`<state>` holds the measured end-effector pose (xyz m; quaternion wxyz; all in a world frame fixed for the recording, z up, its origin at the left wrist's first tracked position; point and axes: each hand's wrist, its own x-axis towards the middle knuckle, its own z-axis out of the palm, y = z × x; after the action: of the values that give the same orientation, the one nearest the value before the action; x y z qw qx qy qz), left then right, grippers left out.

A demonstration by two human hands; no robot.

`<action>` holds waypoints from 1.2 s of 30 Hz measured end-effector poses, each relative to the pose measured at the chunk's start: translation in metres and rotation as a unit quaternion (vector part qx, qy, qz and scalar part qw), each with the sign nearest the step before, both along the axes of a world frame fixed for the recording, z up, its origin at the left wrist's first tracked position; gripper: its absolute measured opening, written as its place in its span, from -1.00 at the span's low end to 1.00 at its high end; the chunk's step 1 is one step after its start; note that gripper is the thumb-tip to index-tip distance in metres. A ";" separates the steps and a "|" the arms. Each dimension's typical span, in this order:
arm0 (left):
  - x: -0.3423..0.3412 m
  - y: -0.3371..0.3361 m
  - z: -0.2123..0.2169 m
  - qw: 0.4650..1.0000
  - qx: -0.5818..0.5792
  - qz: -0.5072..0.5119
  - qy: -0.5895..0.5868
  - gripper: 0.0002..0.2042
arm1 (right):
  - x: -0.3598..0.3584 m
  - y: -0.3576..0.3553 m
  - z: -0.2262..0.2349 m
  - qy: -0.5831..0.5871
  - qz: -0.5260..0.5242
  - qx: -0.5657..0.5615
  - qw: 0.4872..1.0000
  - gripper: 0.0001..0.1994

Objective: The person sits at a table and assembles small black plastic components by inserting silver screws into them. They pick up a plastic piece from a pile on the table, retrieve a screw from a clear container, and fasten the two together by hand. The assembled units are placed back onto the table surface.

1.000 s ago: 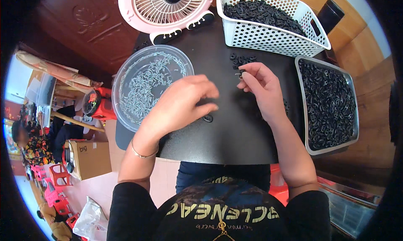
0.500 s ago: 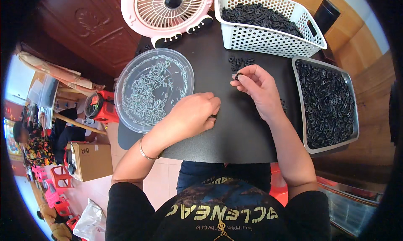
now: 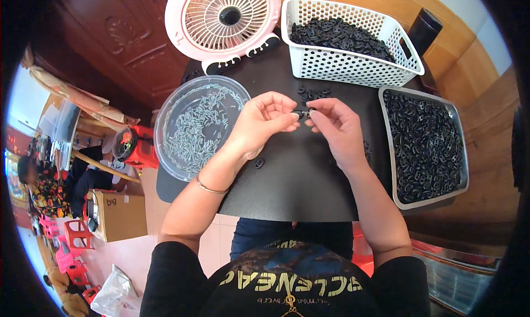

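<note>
My left hand [image 3: 260, 121] and my right hand [image 3: 339, 128] meet above the middle of the table, fingertips almost touching. Between the left thumb and fingers is a small black plastic piece [image 3: 299, 114]. The right fingertips pinch another small dark piece beside it, mostly covered by the thumb. Whether the two pieces are joined, I cannot tell. A loose pile of black plastic pieces [image 3: 314, 93] lies just beyond my fingers. One black oval piece with two holes [image 3: 259, 163] lies on the table by my left wrist. A round clear tub [image 3: 238, 91] of small silvery pins stands left of my left hand.
A white perforated basket [image 3: 353, 68] of black pieces stands at the back. To the right is a grey-rimmed tray [image 3: 388, 146] filled with more. A pink fan [image 3: 179, 38] occupies the back left, and a dark cylinder [image 3: 425, 29] the back right. Another person sits far left.
My left hand has moved up and right from the near table to meet the right hand, and now pinches a black piece. A loose black piece shows where it was.
</note>
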<state>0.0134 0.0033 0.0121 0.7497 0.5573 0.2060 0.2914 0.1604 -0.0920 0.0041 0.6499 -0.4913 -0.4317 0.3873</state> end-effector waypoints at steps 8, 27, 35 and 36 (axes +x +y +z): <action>-0.004 -0.004 -0.010 0.999 -0.033 -0.005 -0.035 -0.86 | -0.004 -0.001 0.000 -0.008 0.021 -0.014 1.000 -0.86; -0.006 -0.003 -0.010 0.998 -0.034 -0.007 -0.048 -0.88 | -0.007 0.000 -0.002 -0.039 -0.014 0.020 0.999 -0.89; -0.003 -0.006 -0.011 0.997 -0.027 0.005 -0.071 -0.84 | -0.010 0.000 -0.003 -0.069 -0.032 0.029 0.997 -0.90; -0.002 -0.006 -0.012 0.997 -0.019 0.006 -0.076 -0.83 | -0.010 0.000 -0.003 -0.070 -0.036 0.029 0.996 -0.90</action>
<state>0.0113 -0.0025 0.0000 0.7720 0.5181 0.1570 0.3331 0.1508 -0.0920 0.0008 0.6457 -0.5132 -0.4692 0.3156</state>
